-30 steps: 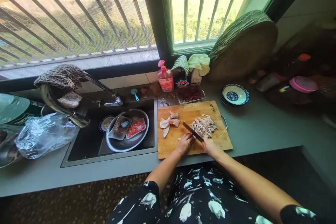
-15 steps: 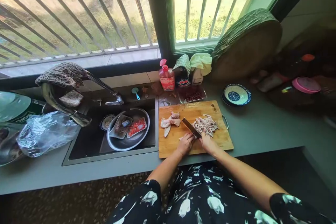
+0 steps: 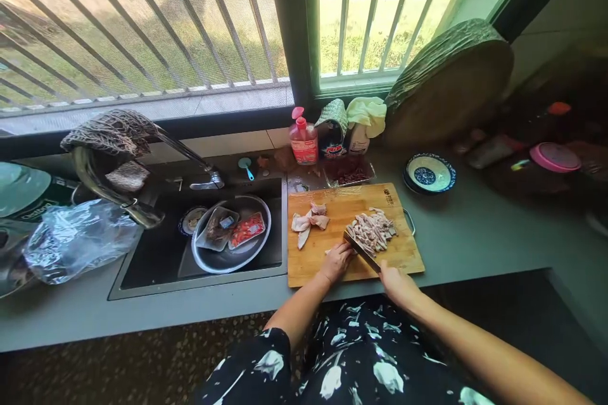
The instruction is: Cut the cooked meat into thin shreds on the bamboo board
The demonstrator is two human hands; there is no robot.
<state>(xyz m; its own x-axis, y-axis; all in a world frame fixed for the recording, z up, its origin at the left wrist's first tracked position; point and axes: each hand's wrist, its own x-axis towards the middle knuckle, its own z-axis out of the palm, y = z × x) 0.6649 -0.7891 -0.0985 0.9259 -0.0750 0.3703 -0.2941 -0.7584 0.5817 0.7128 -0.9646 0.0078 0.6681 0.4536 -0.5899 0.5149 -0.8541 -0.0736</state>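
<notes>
My right hand [image 3: 396, 282] is closed around the handle of a kitchen knife [image 3: 361, 252], whose blade slants up and left over a wooden cutting board [image 3: 313, 269]. Beside the blade, my left hand [image 3: 337, 262] presses down with curled fingers on a piece of pale meat, which is mostly hidden beneath them. Just past the knife lies a heap of sliced meat [image 3: 374, 229] in thin strips. Several larger raw pieces with skin, which look like poultry [image 3: 310, 223], rest on the board's left side.
Left of the board is a dark sink [image 3: 156, 259] holding a metal basin [image 3: 232, 264] with two wrapped food packs. Behind the board stand a plastic tray of dark red meat [image 3: 349, 171] and a pink pump bottle [image 3: 304, 142]. Blue-rimmed dishes [image 3: 430, 173] sit to the right.
My right hand has pulled the knife back toward me and to the right. The blade's tip is now close to my left hand, which stays about where it was.
</notes>
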